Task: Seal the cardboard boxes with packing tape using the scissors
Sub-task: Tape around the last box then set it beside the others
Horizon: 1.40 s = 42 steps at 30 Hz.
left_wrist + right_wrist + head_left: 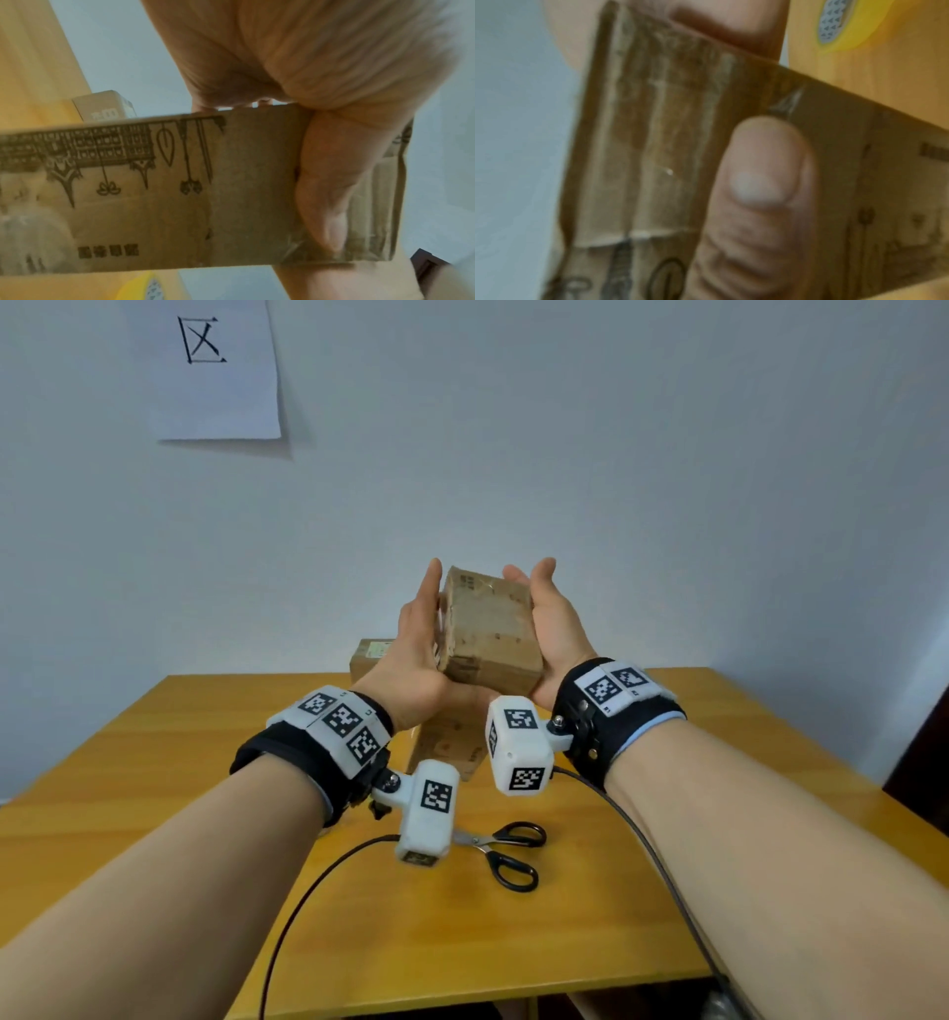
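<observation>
A small worn cardboard box (488,629) with clear tape over its seam is held in the air above the table. My left hand (418,644) grips its left side and my right hand (552,624) grips its right side. In the left wrist view the thumb (331,192) lies across the printed box (180,203), with fingertips showing past the far edge. In the right wrist view the thumb (757,182) presses on the taped box (641,142). Black-handled scissors (508,852) lie open on the table below my wrists. A yellow tape roll (847,24) lies on the table.
Two more cardboard boxes stand on the wooden table (205,788): one at the back (367,660), one under my hands (447,747). Black cables (318,880) trail from the wrist cameras over the front edge. A paper sheet (215,367) hangs on the wall.
</observation>
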Available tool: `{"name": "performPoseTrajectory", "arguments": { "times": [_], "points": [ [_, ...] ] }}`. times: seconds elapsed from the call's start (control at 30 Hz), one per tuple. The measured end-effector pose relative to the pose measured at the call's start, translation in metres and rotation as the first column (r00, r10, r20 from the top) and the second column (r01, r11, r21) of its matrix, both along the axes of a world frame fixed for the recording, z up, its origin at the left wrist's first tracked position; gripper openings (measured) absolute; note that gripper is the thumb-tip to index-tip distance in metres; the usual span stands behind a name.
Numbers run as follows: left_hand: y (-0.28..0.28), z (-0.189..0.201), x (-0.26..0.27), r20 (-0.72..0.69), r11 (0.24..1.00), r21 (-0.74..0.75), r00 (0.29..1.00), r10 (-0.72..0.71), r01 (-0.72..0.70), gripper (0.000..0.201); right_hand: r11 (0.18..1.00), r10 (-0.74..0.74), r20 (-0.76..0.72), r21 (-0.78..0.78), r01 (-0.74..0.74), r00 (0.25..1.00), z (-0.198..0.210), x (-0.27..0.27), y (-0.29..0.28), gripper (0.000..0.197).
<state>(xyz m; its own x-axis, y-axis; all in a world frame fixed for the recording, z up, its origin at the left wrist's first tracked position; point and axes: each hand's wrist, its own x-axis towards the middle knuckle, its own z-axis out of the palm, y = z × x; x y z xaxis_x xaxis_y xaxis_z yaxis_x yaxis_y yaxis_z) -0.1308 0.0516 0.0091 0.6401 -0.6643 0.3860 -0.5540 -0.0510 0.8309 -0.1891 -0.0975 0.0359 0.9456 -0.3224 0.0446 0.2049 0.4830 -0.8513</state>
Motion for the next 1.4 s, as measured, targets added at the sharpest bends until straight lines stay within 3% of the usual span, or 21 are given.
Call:
{"name": "performPoseTrajectory", "arguments": {
  "times": [0.07,0.13,0.2,0.27,0.33,0.4,0.47,0.53,0.67,0.77,0.83,0.9,0.97,1.0,1.07,1.1,1.2,1.3,1.4],
  "points": [
    [-0.001,0.004,0.003,-0.085,0.999,-0.049,0.996,-0.001,-0.003,0.154,0.985,0.164,-0.030,0.065,-0.162,0.986,-0.007,-0.003,0.006,0.088],
    [-0.001,0.009,0.006,-0.034,0.999,-0.023,0.999,0.034,-0.034,0.152,0.957,0.277,-0.073,0.109,-0.268,0.958,-0.021,-0.002,0.006,0.095],
    [-0.001,0.013,0.010,0.111,0.995,0.076,0.992,0.061,-0.070,0.149,0.969,0.242,-0.164,0.079,-0.232,0.956,-0.032,-0.001,0.003,0.082],
    [0.000,0.014,0.010,0.208,0.971,0.198,0.974,0.094,-0.136,0.148,0.991,0.133,-0.244,0.019,-0.133,0.961,-0.040,0.001,-0.006,0.087],
    [-0.001,0.010,0.007,0.367,0.913,0.326,0.923,0.118,-0.246,0.148,0.993,0.119,-0.242,0.018,-0.118,0.963,-0.041,-0.001,-0.014,0.099],
    [-0.006,0.001,0.008,0.468,0.849,0.415,0.877,0.110,-0.328,0.148,0.987,0.113,-0.229,-0.090,-0.136,0.967,-0.039,-0.003,-0.012,0.086],
    [-0.014,-0.008,0.010,0.478,0.841,0.426,0.872,0.102,-0.333,0.150,0.938,0.069,-0.266,-0.312,-0.153,0.962,-0.043,-0.002,-0.008,0.068],
    [-0.019,-0.016,0.012,0.462,0.836,0.449,0.883,0.085,-0.316,0.151,0.911,-0.006,-0.290,-0.397,-0.115,0.957,-0.051,0.002,-0.009,0.061],
    [-0.004,-0.041,0.031,0.421,0.677,0.614,0.894,0.155,-0.407,0.140,0.955,-0.087,-0.339,-0.295,-0.018,0.937,-0.066,0.002,-0.023,0.056],
    [0.012,-0.063,0.048,0.320,0.568,0.700,0.902,0.291,-0.432,0.119,0.972,-0.118,-0.365,-0.234,0.031,0.924,-0.078,0.000,-0.037,0.048],
    [0.017,-0.069,0.052,0.215,0.580,0.732,0.929,0.301,-0.357,0.089,0.976,-0.113,-0.410,-0.215,0.025,0.905,-0.088,0.000,-0.042,0.043],
    [0.016,-0.075,0.055,0.107,0.605,0.754,0.956,0.272,-0.257,0.061,0.975,-0.105,-0.492,-0.224,-0.009,0.865,-0.100,0.006,-0.042,0.054],
    [0.014,-0.080,0.059,0.021,0.619,0.759,0.958,0.287,-0.202,0.063,0.922,-0.183,-0.641,-0.375,-0.095,0.746,-0.109,0.018,-0.043,0.083],
    [0.014,-0.084,0.064,0.020,0.620,0.756,0.954,0.301,-0.211,0.066,0.848,-0.273,-0.680,-0.504,-0.163,0.681,-0.113,0.024,-0.045,0.092],
    [0.012,-0.087,0.073,0.066,0.598,0.764,0.950,0.304,-0.244,0.068,0.673,-0.469,-0.641,-0.705,-0.223,0.607,-0.114,0.037,-0.048,0.082],
    [0.011,-0.088,0.079,0.079,0.585,0.773,0.952,0.296,-0.247,0.070,0.653,-0.499,-0.629,-0.725,-0.219,0.596,-0.114,0.044,-0.048,0.074],
    [0.002,-0.091,0.098,0.091,0.569,0.786,0.955,0.282,-0.243,0.065,0.706,-0.503,-0.611,-0.699,-0.117,0.612,-0.117,0.066,-0.051,0.055],
    [-0.006,-0.097,0.120,0.065,0.619,0.735,0.937,0.344,-0.278,0.058,0.754,-0.461,-0.562,-0.656,-0.030,0.687,-0.125,0.090,-0.051,0.041],
    [-0.014,-0.106,0.143,-0.024,0.706,0.634,0.904,0.426,-0.316,0.074,0.702,-0.457,-0.435,-0.712,0.014,0.776,-0.133,0.110,-0.052,0.028]
  ]
}}
